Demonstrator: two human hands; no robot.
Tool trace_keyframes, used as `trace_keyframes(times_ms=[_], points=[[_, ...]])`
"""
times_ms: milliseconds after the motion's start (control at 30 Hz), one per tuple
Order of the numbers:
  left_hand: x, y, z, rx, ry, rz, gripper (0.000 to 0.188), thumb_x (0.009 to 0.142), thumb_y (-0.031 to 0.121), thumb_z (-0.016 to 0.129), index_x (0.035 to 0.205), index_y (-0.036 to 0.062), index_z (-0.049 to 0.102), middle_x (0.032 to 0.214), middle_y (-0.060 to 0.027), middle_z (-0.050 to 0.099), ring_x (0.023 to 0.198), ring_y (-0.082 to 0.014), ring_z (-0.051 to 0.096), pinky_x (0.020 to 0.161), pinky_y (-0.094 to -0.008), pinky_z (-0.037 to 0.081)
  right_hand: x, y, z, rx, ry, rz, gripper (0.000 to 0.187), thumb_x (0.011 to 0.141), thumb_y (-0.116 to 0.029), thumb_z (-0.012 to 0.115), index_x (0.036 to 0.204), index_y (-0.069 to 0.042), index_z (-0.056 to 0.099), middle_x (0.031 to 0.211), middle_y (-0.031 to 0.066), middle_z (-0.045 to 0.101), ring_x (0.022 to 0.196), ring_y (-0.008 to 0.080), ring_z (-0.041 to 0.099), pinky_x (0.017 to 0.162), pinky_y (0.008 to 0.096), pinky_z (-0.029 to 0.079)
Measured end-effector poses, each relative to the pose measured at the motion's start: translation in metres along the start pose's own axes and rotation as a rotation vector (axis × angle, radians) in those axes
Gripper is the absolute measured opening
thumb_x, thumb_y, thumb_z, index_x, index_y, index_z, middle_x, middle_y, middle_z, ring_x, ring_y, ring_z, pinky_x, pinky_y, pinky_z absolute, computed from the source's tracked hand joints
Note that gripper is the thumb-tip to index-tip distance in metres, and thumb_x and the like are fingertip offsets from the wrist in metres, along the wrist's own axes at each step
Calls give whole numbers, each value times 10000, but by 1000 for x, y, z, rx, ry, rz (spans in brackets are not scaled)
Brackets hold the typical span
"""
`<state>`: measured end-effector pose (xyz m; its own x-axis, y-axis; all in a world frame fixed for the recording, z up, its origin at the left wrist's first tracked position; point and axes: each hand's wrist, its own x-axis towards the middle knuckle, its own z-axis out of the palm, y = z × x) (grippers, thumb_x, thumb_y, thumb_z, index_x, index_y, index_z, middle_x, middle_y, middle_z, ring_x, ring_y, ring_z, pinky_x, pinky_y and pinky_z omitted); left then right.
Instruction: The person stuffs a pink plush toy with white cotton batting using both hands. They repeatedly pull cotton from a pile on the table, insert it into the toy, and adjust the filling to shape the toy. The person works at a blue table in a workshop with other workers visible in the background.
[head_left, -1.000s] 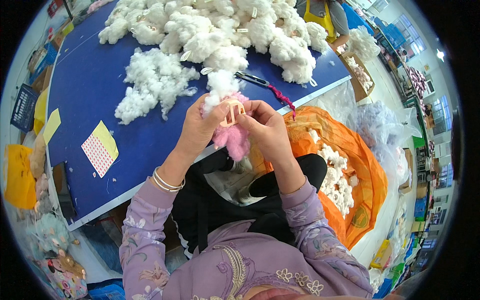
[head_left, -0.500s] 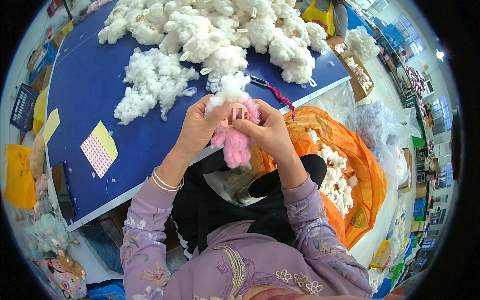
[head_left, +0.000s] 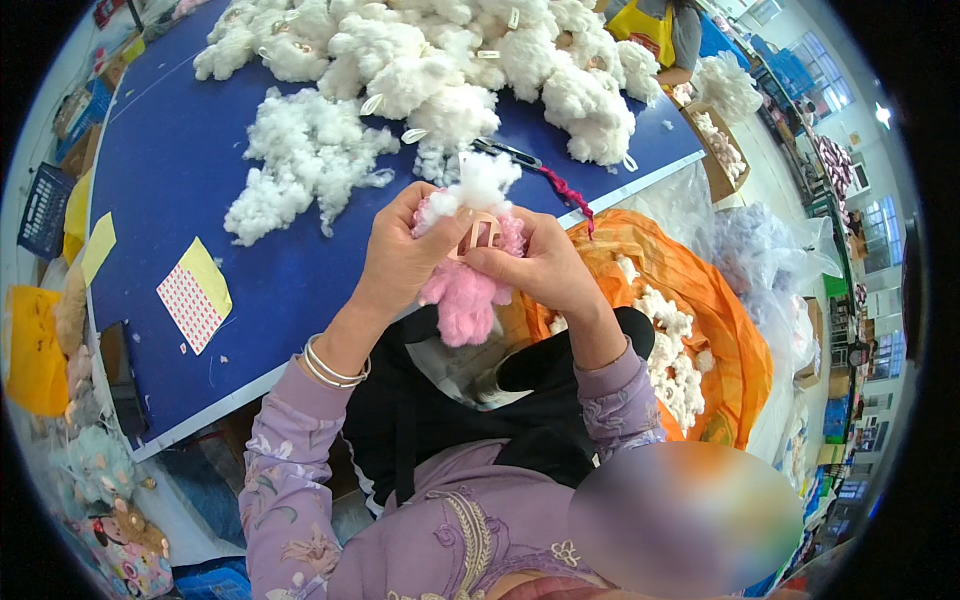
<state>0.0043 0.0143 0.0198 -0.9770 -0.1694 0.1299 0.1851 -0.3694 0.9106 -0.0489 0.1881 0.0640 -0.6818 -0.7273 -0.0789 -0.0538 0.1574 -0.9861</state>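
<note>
Both of my hands are closed on a small pink plush toy (head_left: 466, 308) just past the table's near edge. A tuft of white stuffing (head_left: 484, 182) sticks out at its top. Set in the toy's head is a pale, beige frame-like piece (head_left: 482, 234) with openings. My left hand (head_left: 398, 262) grips the left side, its thumb on the head beside the frame. From the right, my right hand (head_left: 552, 268) holds the head with its thumb across the frame's lower edge. The fingers behind the toy are mostly hidden.
On the blue table (head_left: 150, 180) lie fluffy white plush pieces (head_left: 420, 70), loose stuffing (head_left: 305, 160), a sticker sheet (head_left: 195, 300) and a dark slim tool (head_left: 510, 152) with a pink cord. An orange bag (head_left: 735, 340) of white pieces stands at right. Another person (head_left: 680, 35) sits far right.
The toy has tilted slightly, its lower body shifting a little left and down. My thumbs have moved slightly around the frame, and both hands keep their hold.
</note>
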Motion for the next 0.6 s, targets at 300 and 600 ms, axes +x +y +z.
trace_keyframes(times_ms=[300,600], points=[[0,-1,4,25,-70,-7,215,938,216,660,988,13,611,871,9,623,789,-31,539,663,-205,468,-1,12,11,246,152,-81,374,821,-131,727,1150,4,612,1008,15,653,883,61,590,778,233,487],[1,-6,-2,113,-184,-136,208,921,190,666,988,-1,620,867,2,633,782,-41,551,669,-222,481,-7,17,7,250,15,-50,356,814,-72,721,1146,-6,609,1013,-1,636,905,82,582,807,250,481]])
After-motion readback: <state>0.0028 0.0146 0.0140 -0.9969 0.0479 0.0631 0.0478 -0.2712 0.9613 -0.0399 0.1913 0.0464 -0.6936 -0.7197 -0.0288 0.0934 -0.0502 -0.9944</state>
